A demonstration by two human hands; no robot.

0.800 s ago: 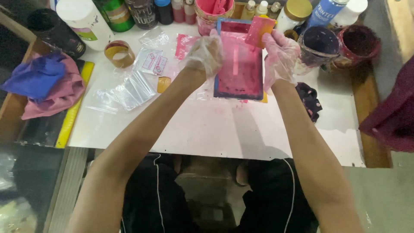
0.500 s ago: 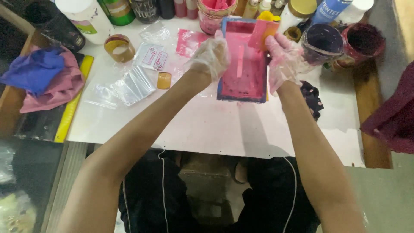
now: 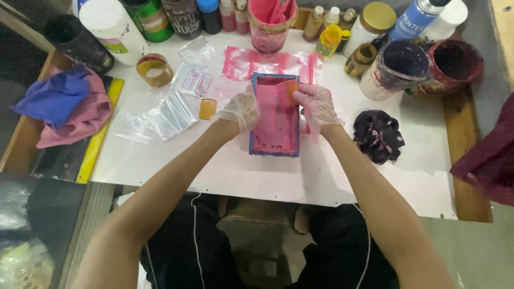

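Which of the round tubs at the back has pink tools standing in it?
The pink tub at back centre, behind the frame. The two dark-stained tubs at right hold no tools.

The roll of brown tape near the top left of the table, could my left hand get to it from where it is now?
Probably yes. The left hand rests on the pink screen frame, and only flat clear plastic bags lie between it and the tape roll; nothing upright blocks the way.
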